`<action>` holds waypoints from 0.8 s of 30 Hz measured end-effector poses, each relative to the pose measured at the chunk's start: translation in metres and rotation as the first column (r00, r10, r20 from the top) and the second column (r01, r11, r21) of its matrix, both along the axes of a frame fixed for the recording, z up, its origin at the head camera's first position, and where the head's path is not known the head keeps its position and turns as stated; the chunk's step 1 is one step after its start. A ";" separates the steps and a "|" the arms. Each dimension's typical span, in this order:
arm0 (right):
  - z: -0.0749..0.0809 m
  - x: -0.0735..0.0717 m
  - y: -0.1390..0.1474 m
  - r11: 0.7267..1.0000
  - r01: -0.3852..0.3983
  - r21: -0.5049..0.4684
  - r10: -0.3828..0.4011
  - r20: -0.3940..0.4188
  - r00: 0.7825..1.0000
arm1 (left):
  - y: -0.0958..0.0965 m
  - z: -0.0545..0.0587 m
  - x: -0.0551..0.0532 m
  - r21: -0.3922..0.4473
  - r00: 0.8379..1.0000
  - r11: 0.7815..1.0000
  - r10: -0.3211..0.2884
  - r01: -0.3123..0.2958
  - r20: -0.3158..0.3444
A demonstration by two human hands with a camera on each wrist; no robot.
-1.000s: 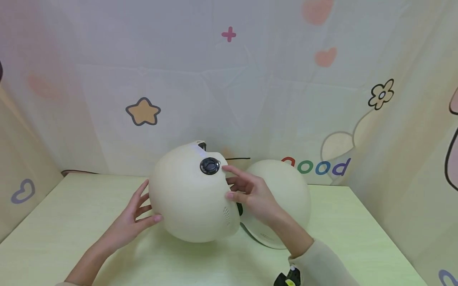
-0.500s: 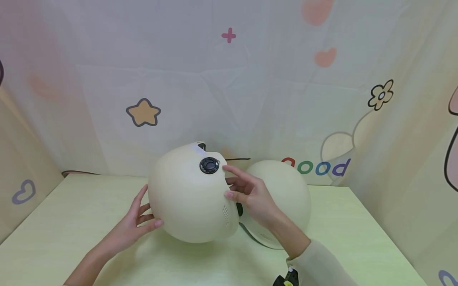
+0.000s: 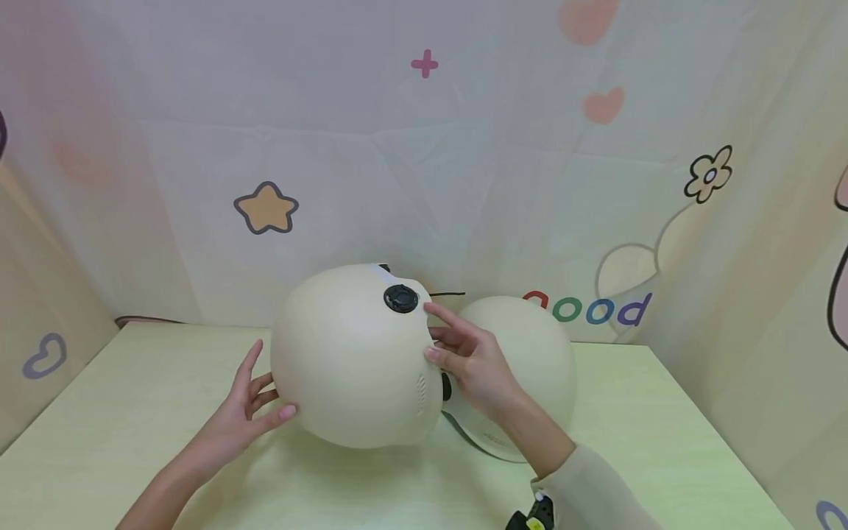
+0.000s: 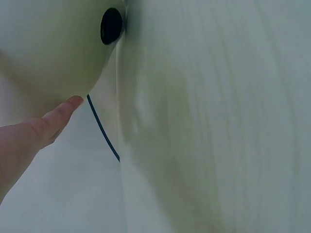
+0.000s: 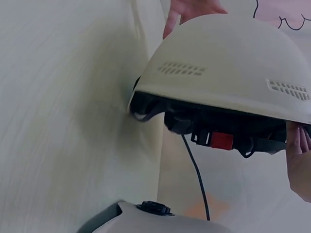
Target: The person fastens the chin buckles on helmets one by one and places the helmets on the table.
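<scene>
A cream helmet [image 3: 351, 361] is tilted close over the table, a round black pivot on its side. My right hand [image 3: 473, 361] pinches its rim, thumb outside and other fingers going behind the edge. In the right wrist view the helmet's open underside shows dark lining, black straps and a red buckle [image 5: 222, 141]. At the helmet's other side is my left hand [image 3: 235, 419], its fingers spread and fairly straight against the shell. One left fingertip [image 4: 75, 100] meets the shell in the left wrist view. A second cream helmet [image 3: 523, 338] sits behind my right hand, partly hidden.
The pale table [image 3: 662, 442] runs back to a printed curtain [image 3: 464, 184], which also hangs at both sides. A thin dark cable [image 3: 447, 294] lies behind the helmets. A black device [image 3: 533, 515] is at my right sleeve.
The held helmet has turned a little, so its black pivot sits further right and the dark part on top shows less. My left hand has shifted slightly left; my right hand slightly right.
</scene>
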State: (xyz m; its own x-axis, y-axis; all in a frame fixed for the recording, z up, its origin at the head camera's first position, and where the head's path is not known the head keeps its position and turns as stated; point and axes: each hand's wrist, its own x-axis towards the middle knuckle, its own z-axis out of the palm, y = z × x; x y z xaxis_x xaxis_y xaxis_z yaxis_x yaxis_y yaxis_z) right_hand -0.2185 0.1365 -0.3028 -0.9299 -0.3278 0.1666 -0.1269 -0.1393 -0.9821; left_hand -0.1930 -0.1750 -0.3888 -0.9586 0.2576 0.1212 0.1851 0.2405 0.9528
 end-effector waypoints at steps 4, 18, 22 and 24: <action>-0.005 -0.003 0.006 1.000 -0.015 -0.026 0.015 0.015 1.000 | 0.002 0.004 0.002 0.040 1.000 0.999 -0.006 0.006 -0.006; -0.006 -0.008 0.028 0.978 -0.156 0.141 0.157 0.003 0.988 | 0.020 0.010 0.001 0.018 0.998 1.000 0.001 0.000 -0.061; -0.010 -0.009 0.030 0.980 -0.152 0.130 0.151 0.022 0.988 | 0.022 0.009 0.002 0.002 0.999 1.000 0.001 -0.001 -0.034; -0.015 -0.010 0.030 0.982 -0.149 0.119 0.145 0.043 0.988 | 0.021 0.009 0.002 -0.013 0.999 1.000 0.009 -0.010 -0.035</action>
State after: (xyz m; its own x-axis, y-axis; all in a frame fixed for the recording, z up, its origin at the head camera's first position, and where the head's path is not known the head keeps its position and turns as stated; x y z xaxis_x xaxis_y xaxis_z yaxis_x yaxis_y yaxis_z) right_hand -0.2282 0.1662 -0.3175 -0.8744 -0.4774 0.0865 -0.0802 -0.0335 -0.9962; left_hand -0.1910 -0.1535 -0.3801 -0.9563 0.2501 0.1513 0.2157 0.2548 0.9426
